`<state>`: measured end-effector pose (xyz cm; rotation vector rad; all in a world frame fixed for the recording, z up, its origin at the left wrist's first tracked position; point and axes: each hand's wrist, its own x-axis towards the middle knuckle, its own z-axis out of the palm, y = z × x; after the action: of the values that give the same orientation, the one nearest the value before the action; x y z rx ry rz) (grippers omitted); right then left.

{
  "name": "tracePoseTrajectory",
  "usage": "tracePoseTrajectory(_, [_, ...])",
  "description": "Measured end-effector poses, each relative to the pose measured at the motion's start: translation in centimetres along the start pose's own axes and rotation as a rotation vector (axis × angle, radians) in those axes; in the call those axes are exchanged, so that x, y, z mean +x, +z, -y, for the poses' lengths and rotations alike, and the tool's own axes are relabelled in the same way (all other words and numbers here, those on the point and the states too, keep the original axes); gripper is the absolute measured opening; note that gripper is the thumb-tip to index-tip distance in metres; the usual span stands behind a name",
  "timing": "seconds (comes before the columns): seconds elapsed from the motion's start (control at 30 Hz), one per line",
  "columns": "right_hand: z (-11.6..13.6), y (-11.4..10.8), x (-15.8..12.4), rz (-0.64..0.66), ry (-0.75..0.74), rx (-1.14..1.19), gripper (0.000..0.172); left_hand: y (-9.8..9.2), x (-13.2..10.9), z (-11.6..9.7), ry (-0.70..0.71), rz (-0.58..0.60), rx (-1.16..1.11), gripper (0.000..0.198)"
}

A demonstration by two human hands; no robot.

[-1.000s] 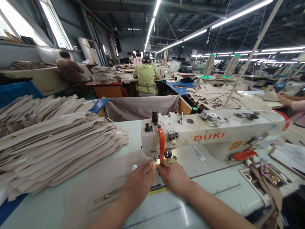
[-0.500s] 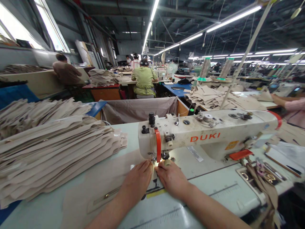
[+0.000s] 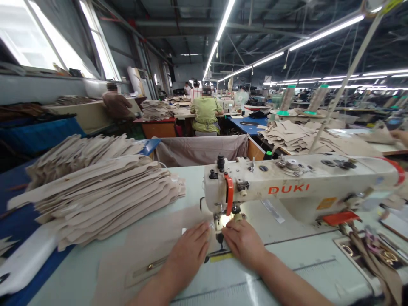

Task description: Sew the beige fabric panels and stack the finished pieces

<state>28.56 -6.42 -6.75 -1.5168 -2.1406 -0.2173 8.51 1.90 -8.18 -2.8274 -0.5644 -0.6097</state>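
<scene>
My left hand lies flat, fingers out, on a beige fabric piece just left of the needle area of the white sewing machine. A zipper strip is set in the fabric near my left wrist. Right of the needle, my right hand has its fingers pressed together at the machine's foot; what is under its fingertips is too small to make out. A small lamp lights the spot between both hands.
A thick stack of beige fabric pieces is at the left. A tray with straps and metal rings sits at the right. A person in green sits further ahead.
The view has swung left, so the scene sits further right. My left hand has drawn slightly away from the needle, and the gap between my hands is wider.
</scene>
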Motion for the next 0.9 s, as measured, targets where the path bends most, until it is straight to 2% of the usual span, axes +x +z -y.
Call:
tracePoseTrajectory(0.13, [0.1,0.0,-0.4,-0.066,-0.046,0.075,0.022,-2.9,-2.4,-1.0,-0.088,-0.009,0.025,0.038])
tracePoseTrajectory(0.23, [-0.1,0.0,-0.7,-0.087,-0.062,0.119,0.022,-5.1,-4.5,-0.9,-0.254,-0.083,0.121,0.054])
tracePoseTrajectory(0.3, [-0.1,0.1,-0.9,-0.094,-0.072,0.138,0.021,-5.9,-6.7,-0.5,-0.327,-0.094,0.181,0.068])
tracePoseTrajectory(0.4, [0.1,0.1,-0.9,-0.092,-0.080,0.159,0.020,-5.8,-10.5,-0.1,-0.219,-0.048,0.206,0.088])
tracePoseTrajectory(0.47, [0.7,0.0,-0.7,-0.049,-0.093,0.171,0.019,-5.5,-11.9,-0.2,-0.131,-0.027,0.193,0.094])
tracePoseTrajectory(0.57, [1.7,-0.2,-0.1,0.049,-0.124,0.170,0.019,-5.3,-11.2,-0.8,-0.145,0.004,0.168,0.086])
tracePoseTrajectory(0.7, [2.3,-0.2,0.3,0.128,-0.093,0.141,0.019,-4.8,-7.3,-2.1,-0.108,0.067,0.021,0.076])
tracePoseTrajectory(0.8, [2.2,-0.1,0.3,0.155,-0.085,0.126,0.018,-3.9,-5.2,-3.1,-0.105,0.173,-0.107,0.075])
tracePoseTrajectory(0.9, [2.1,-0.2,0.3,0.171,-0.073,0.105,0.019,-3.6,-4.2,-3.7,-0.155,0.270,-0.174,0.069])
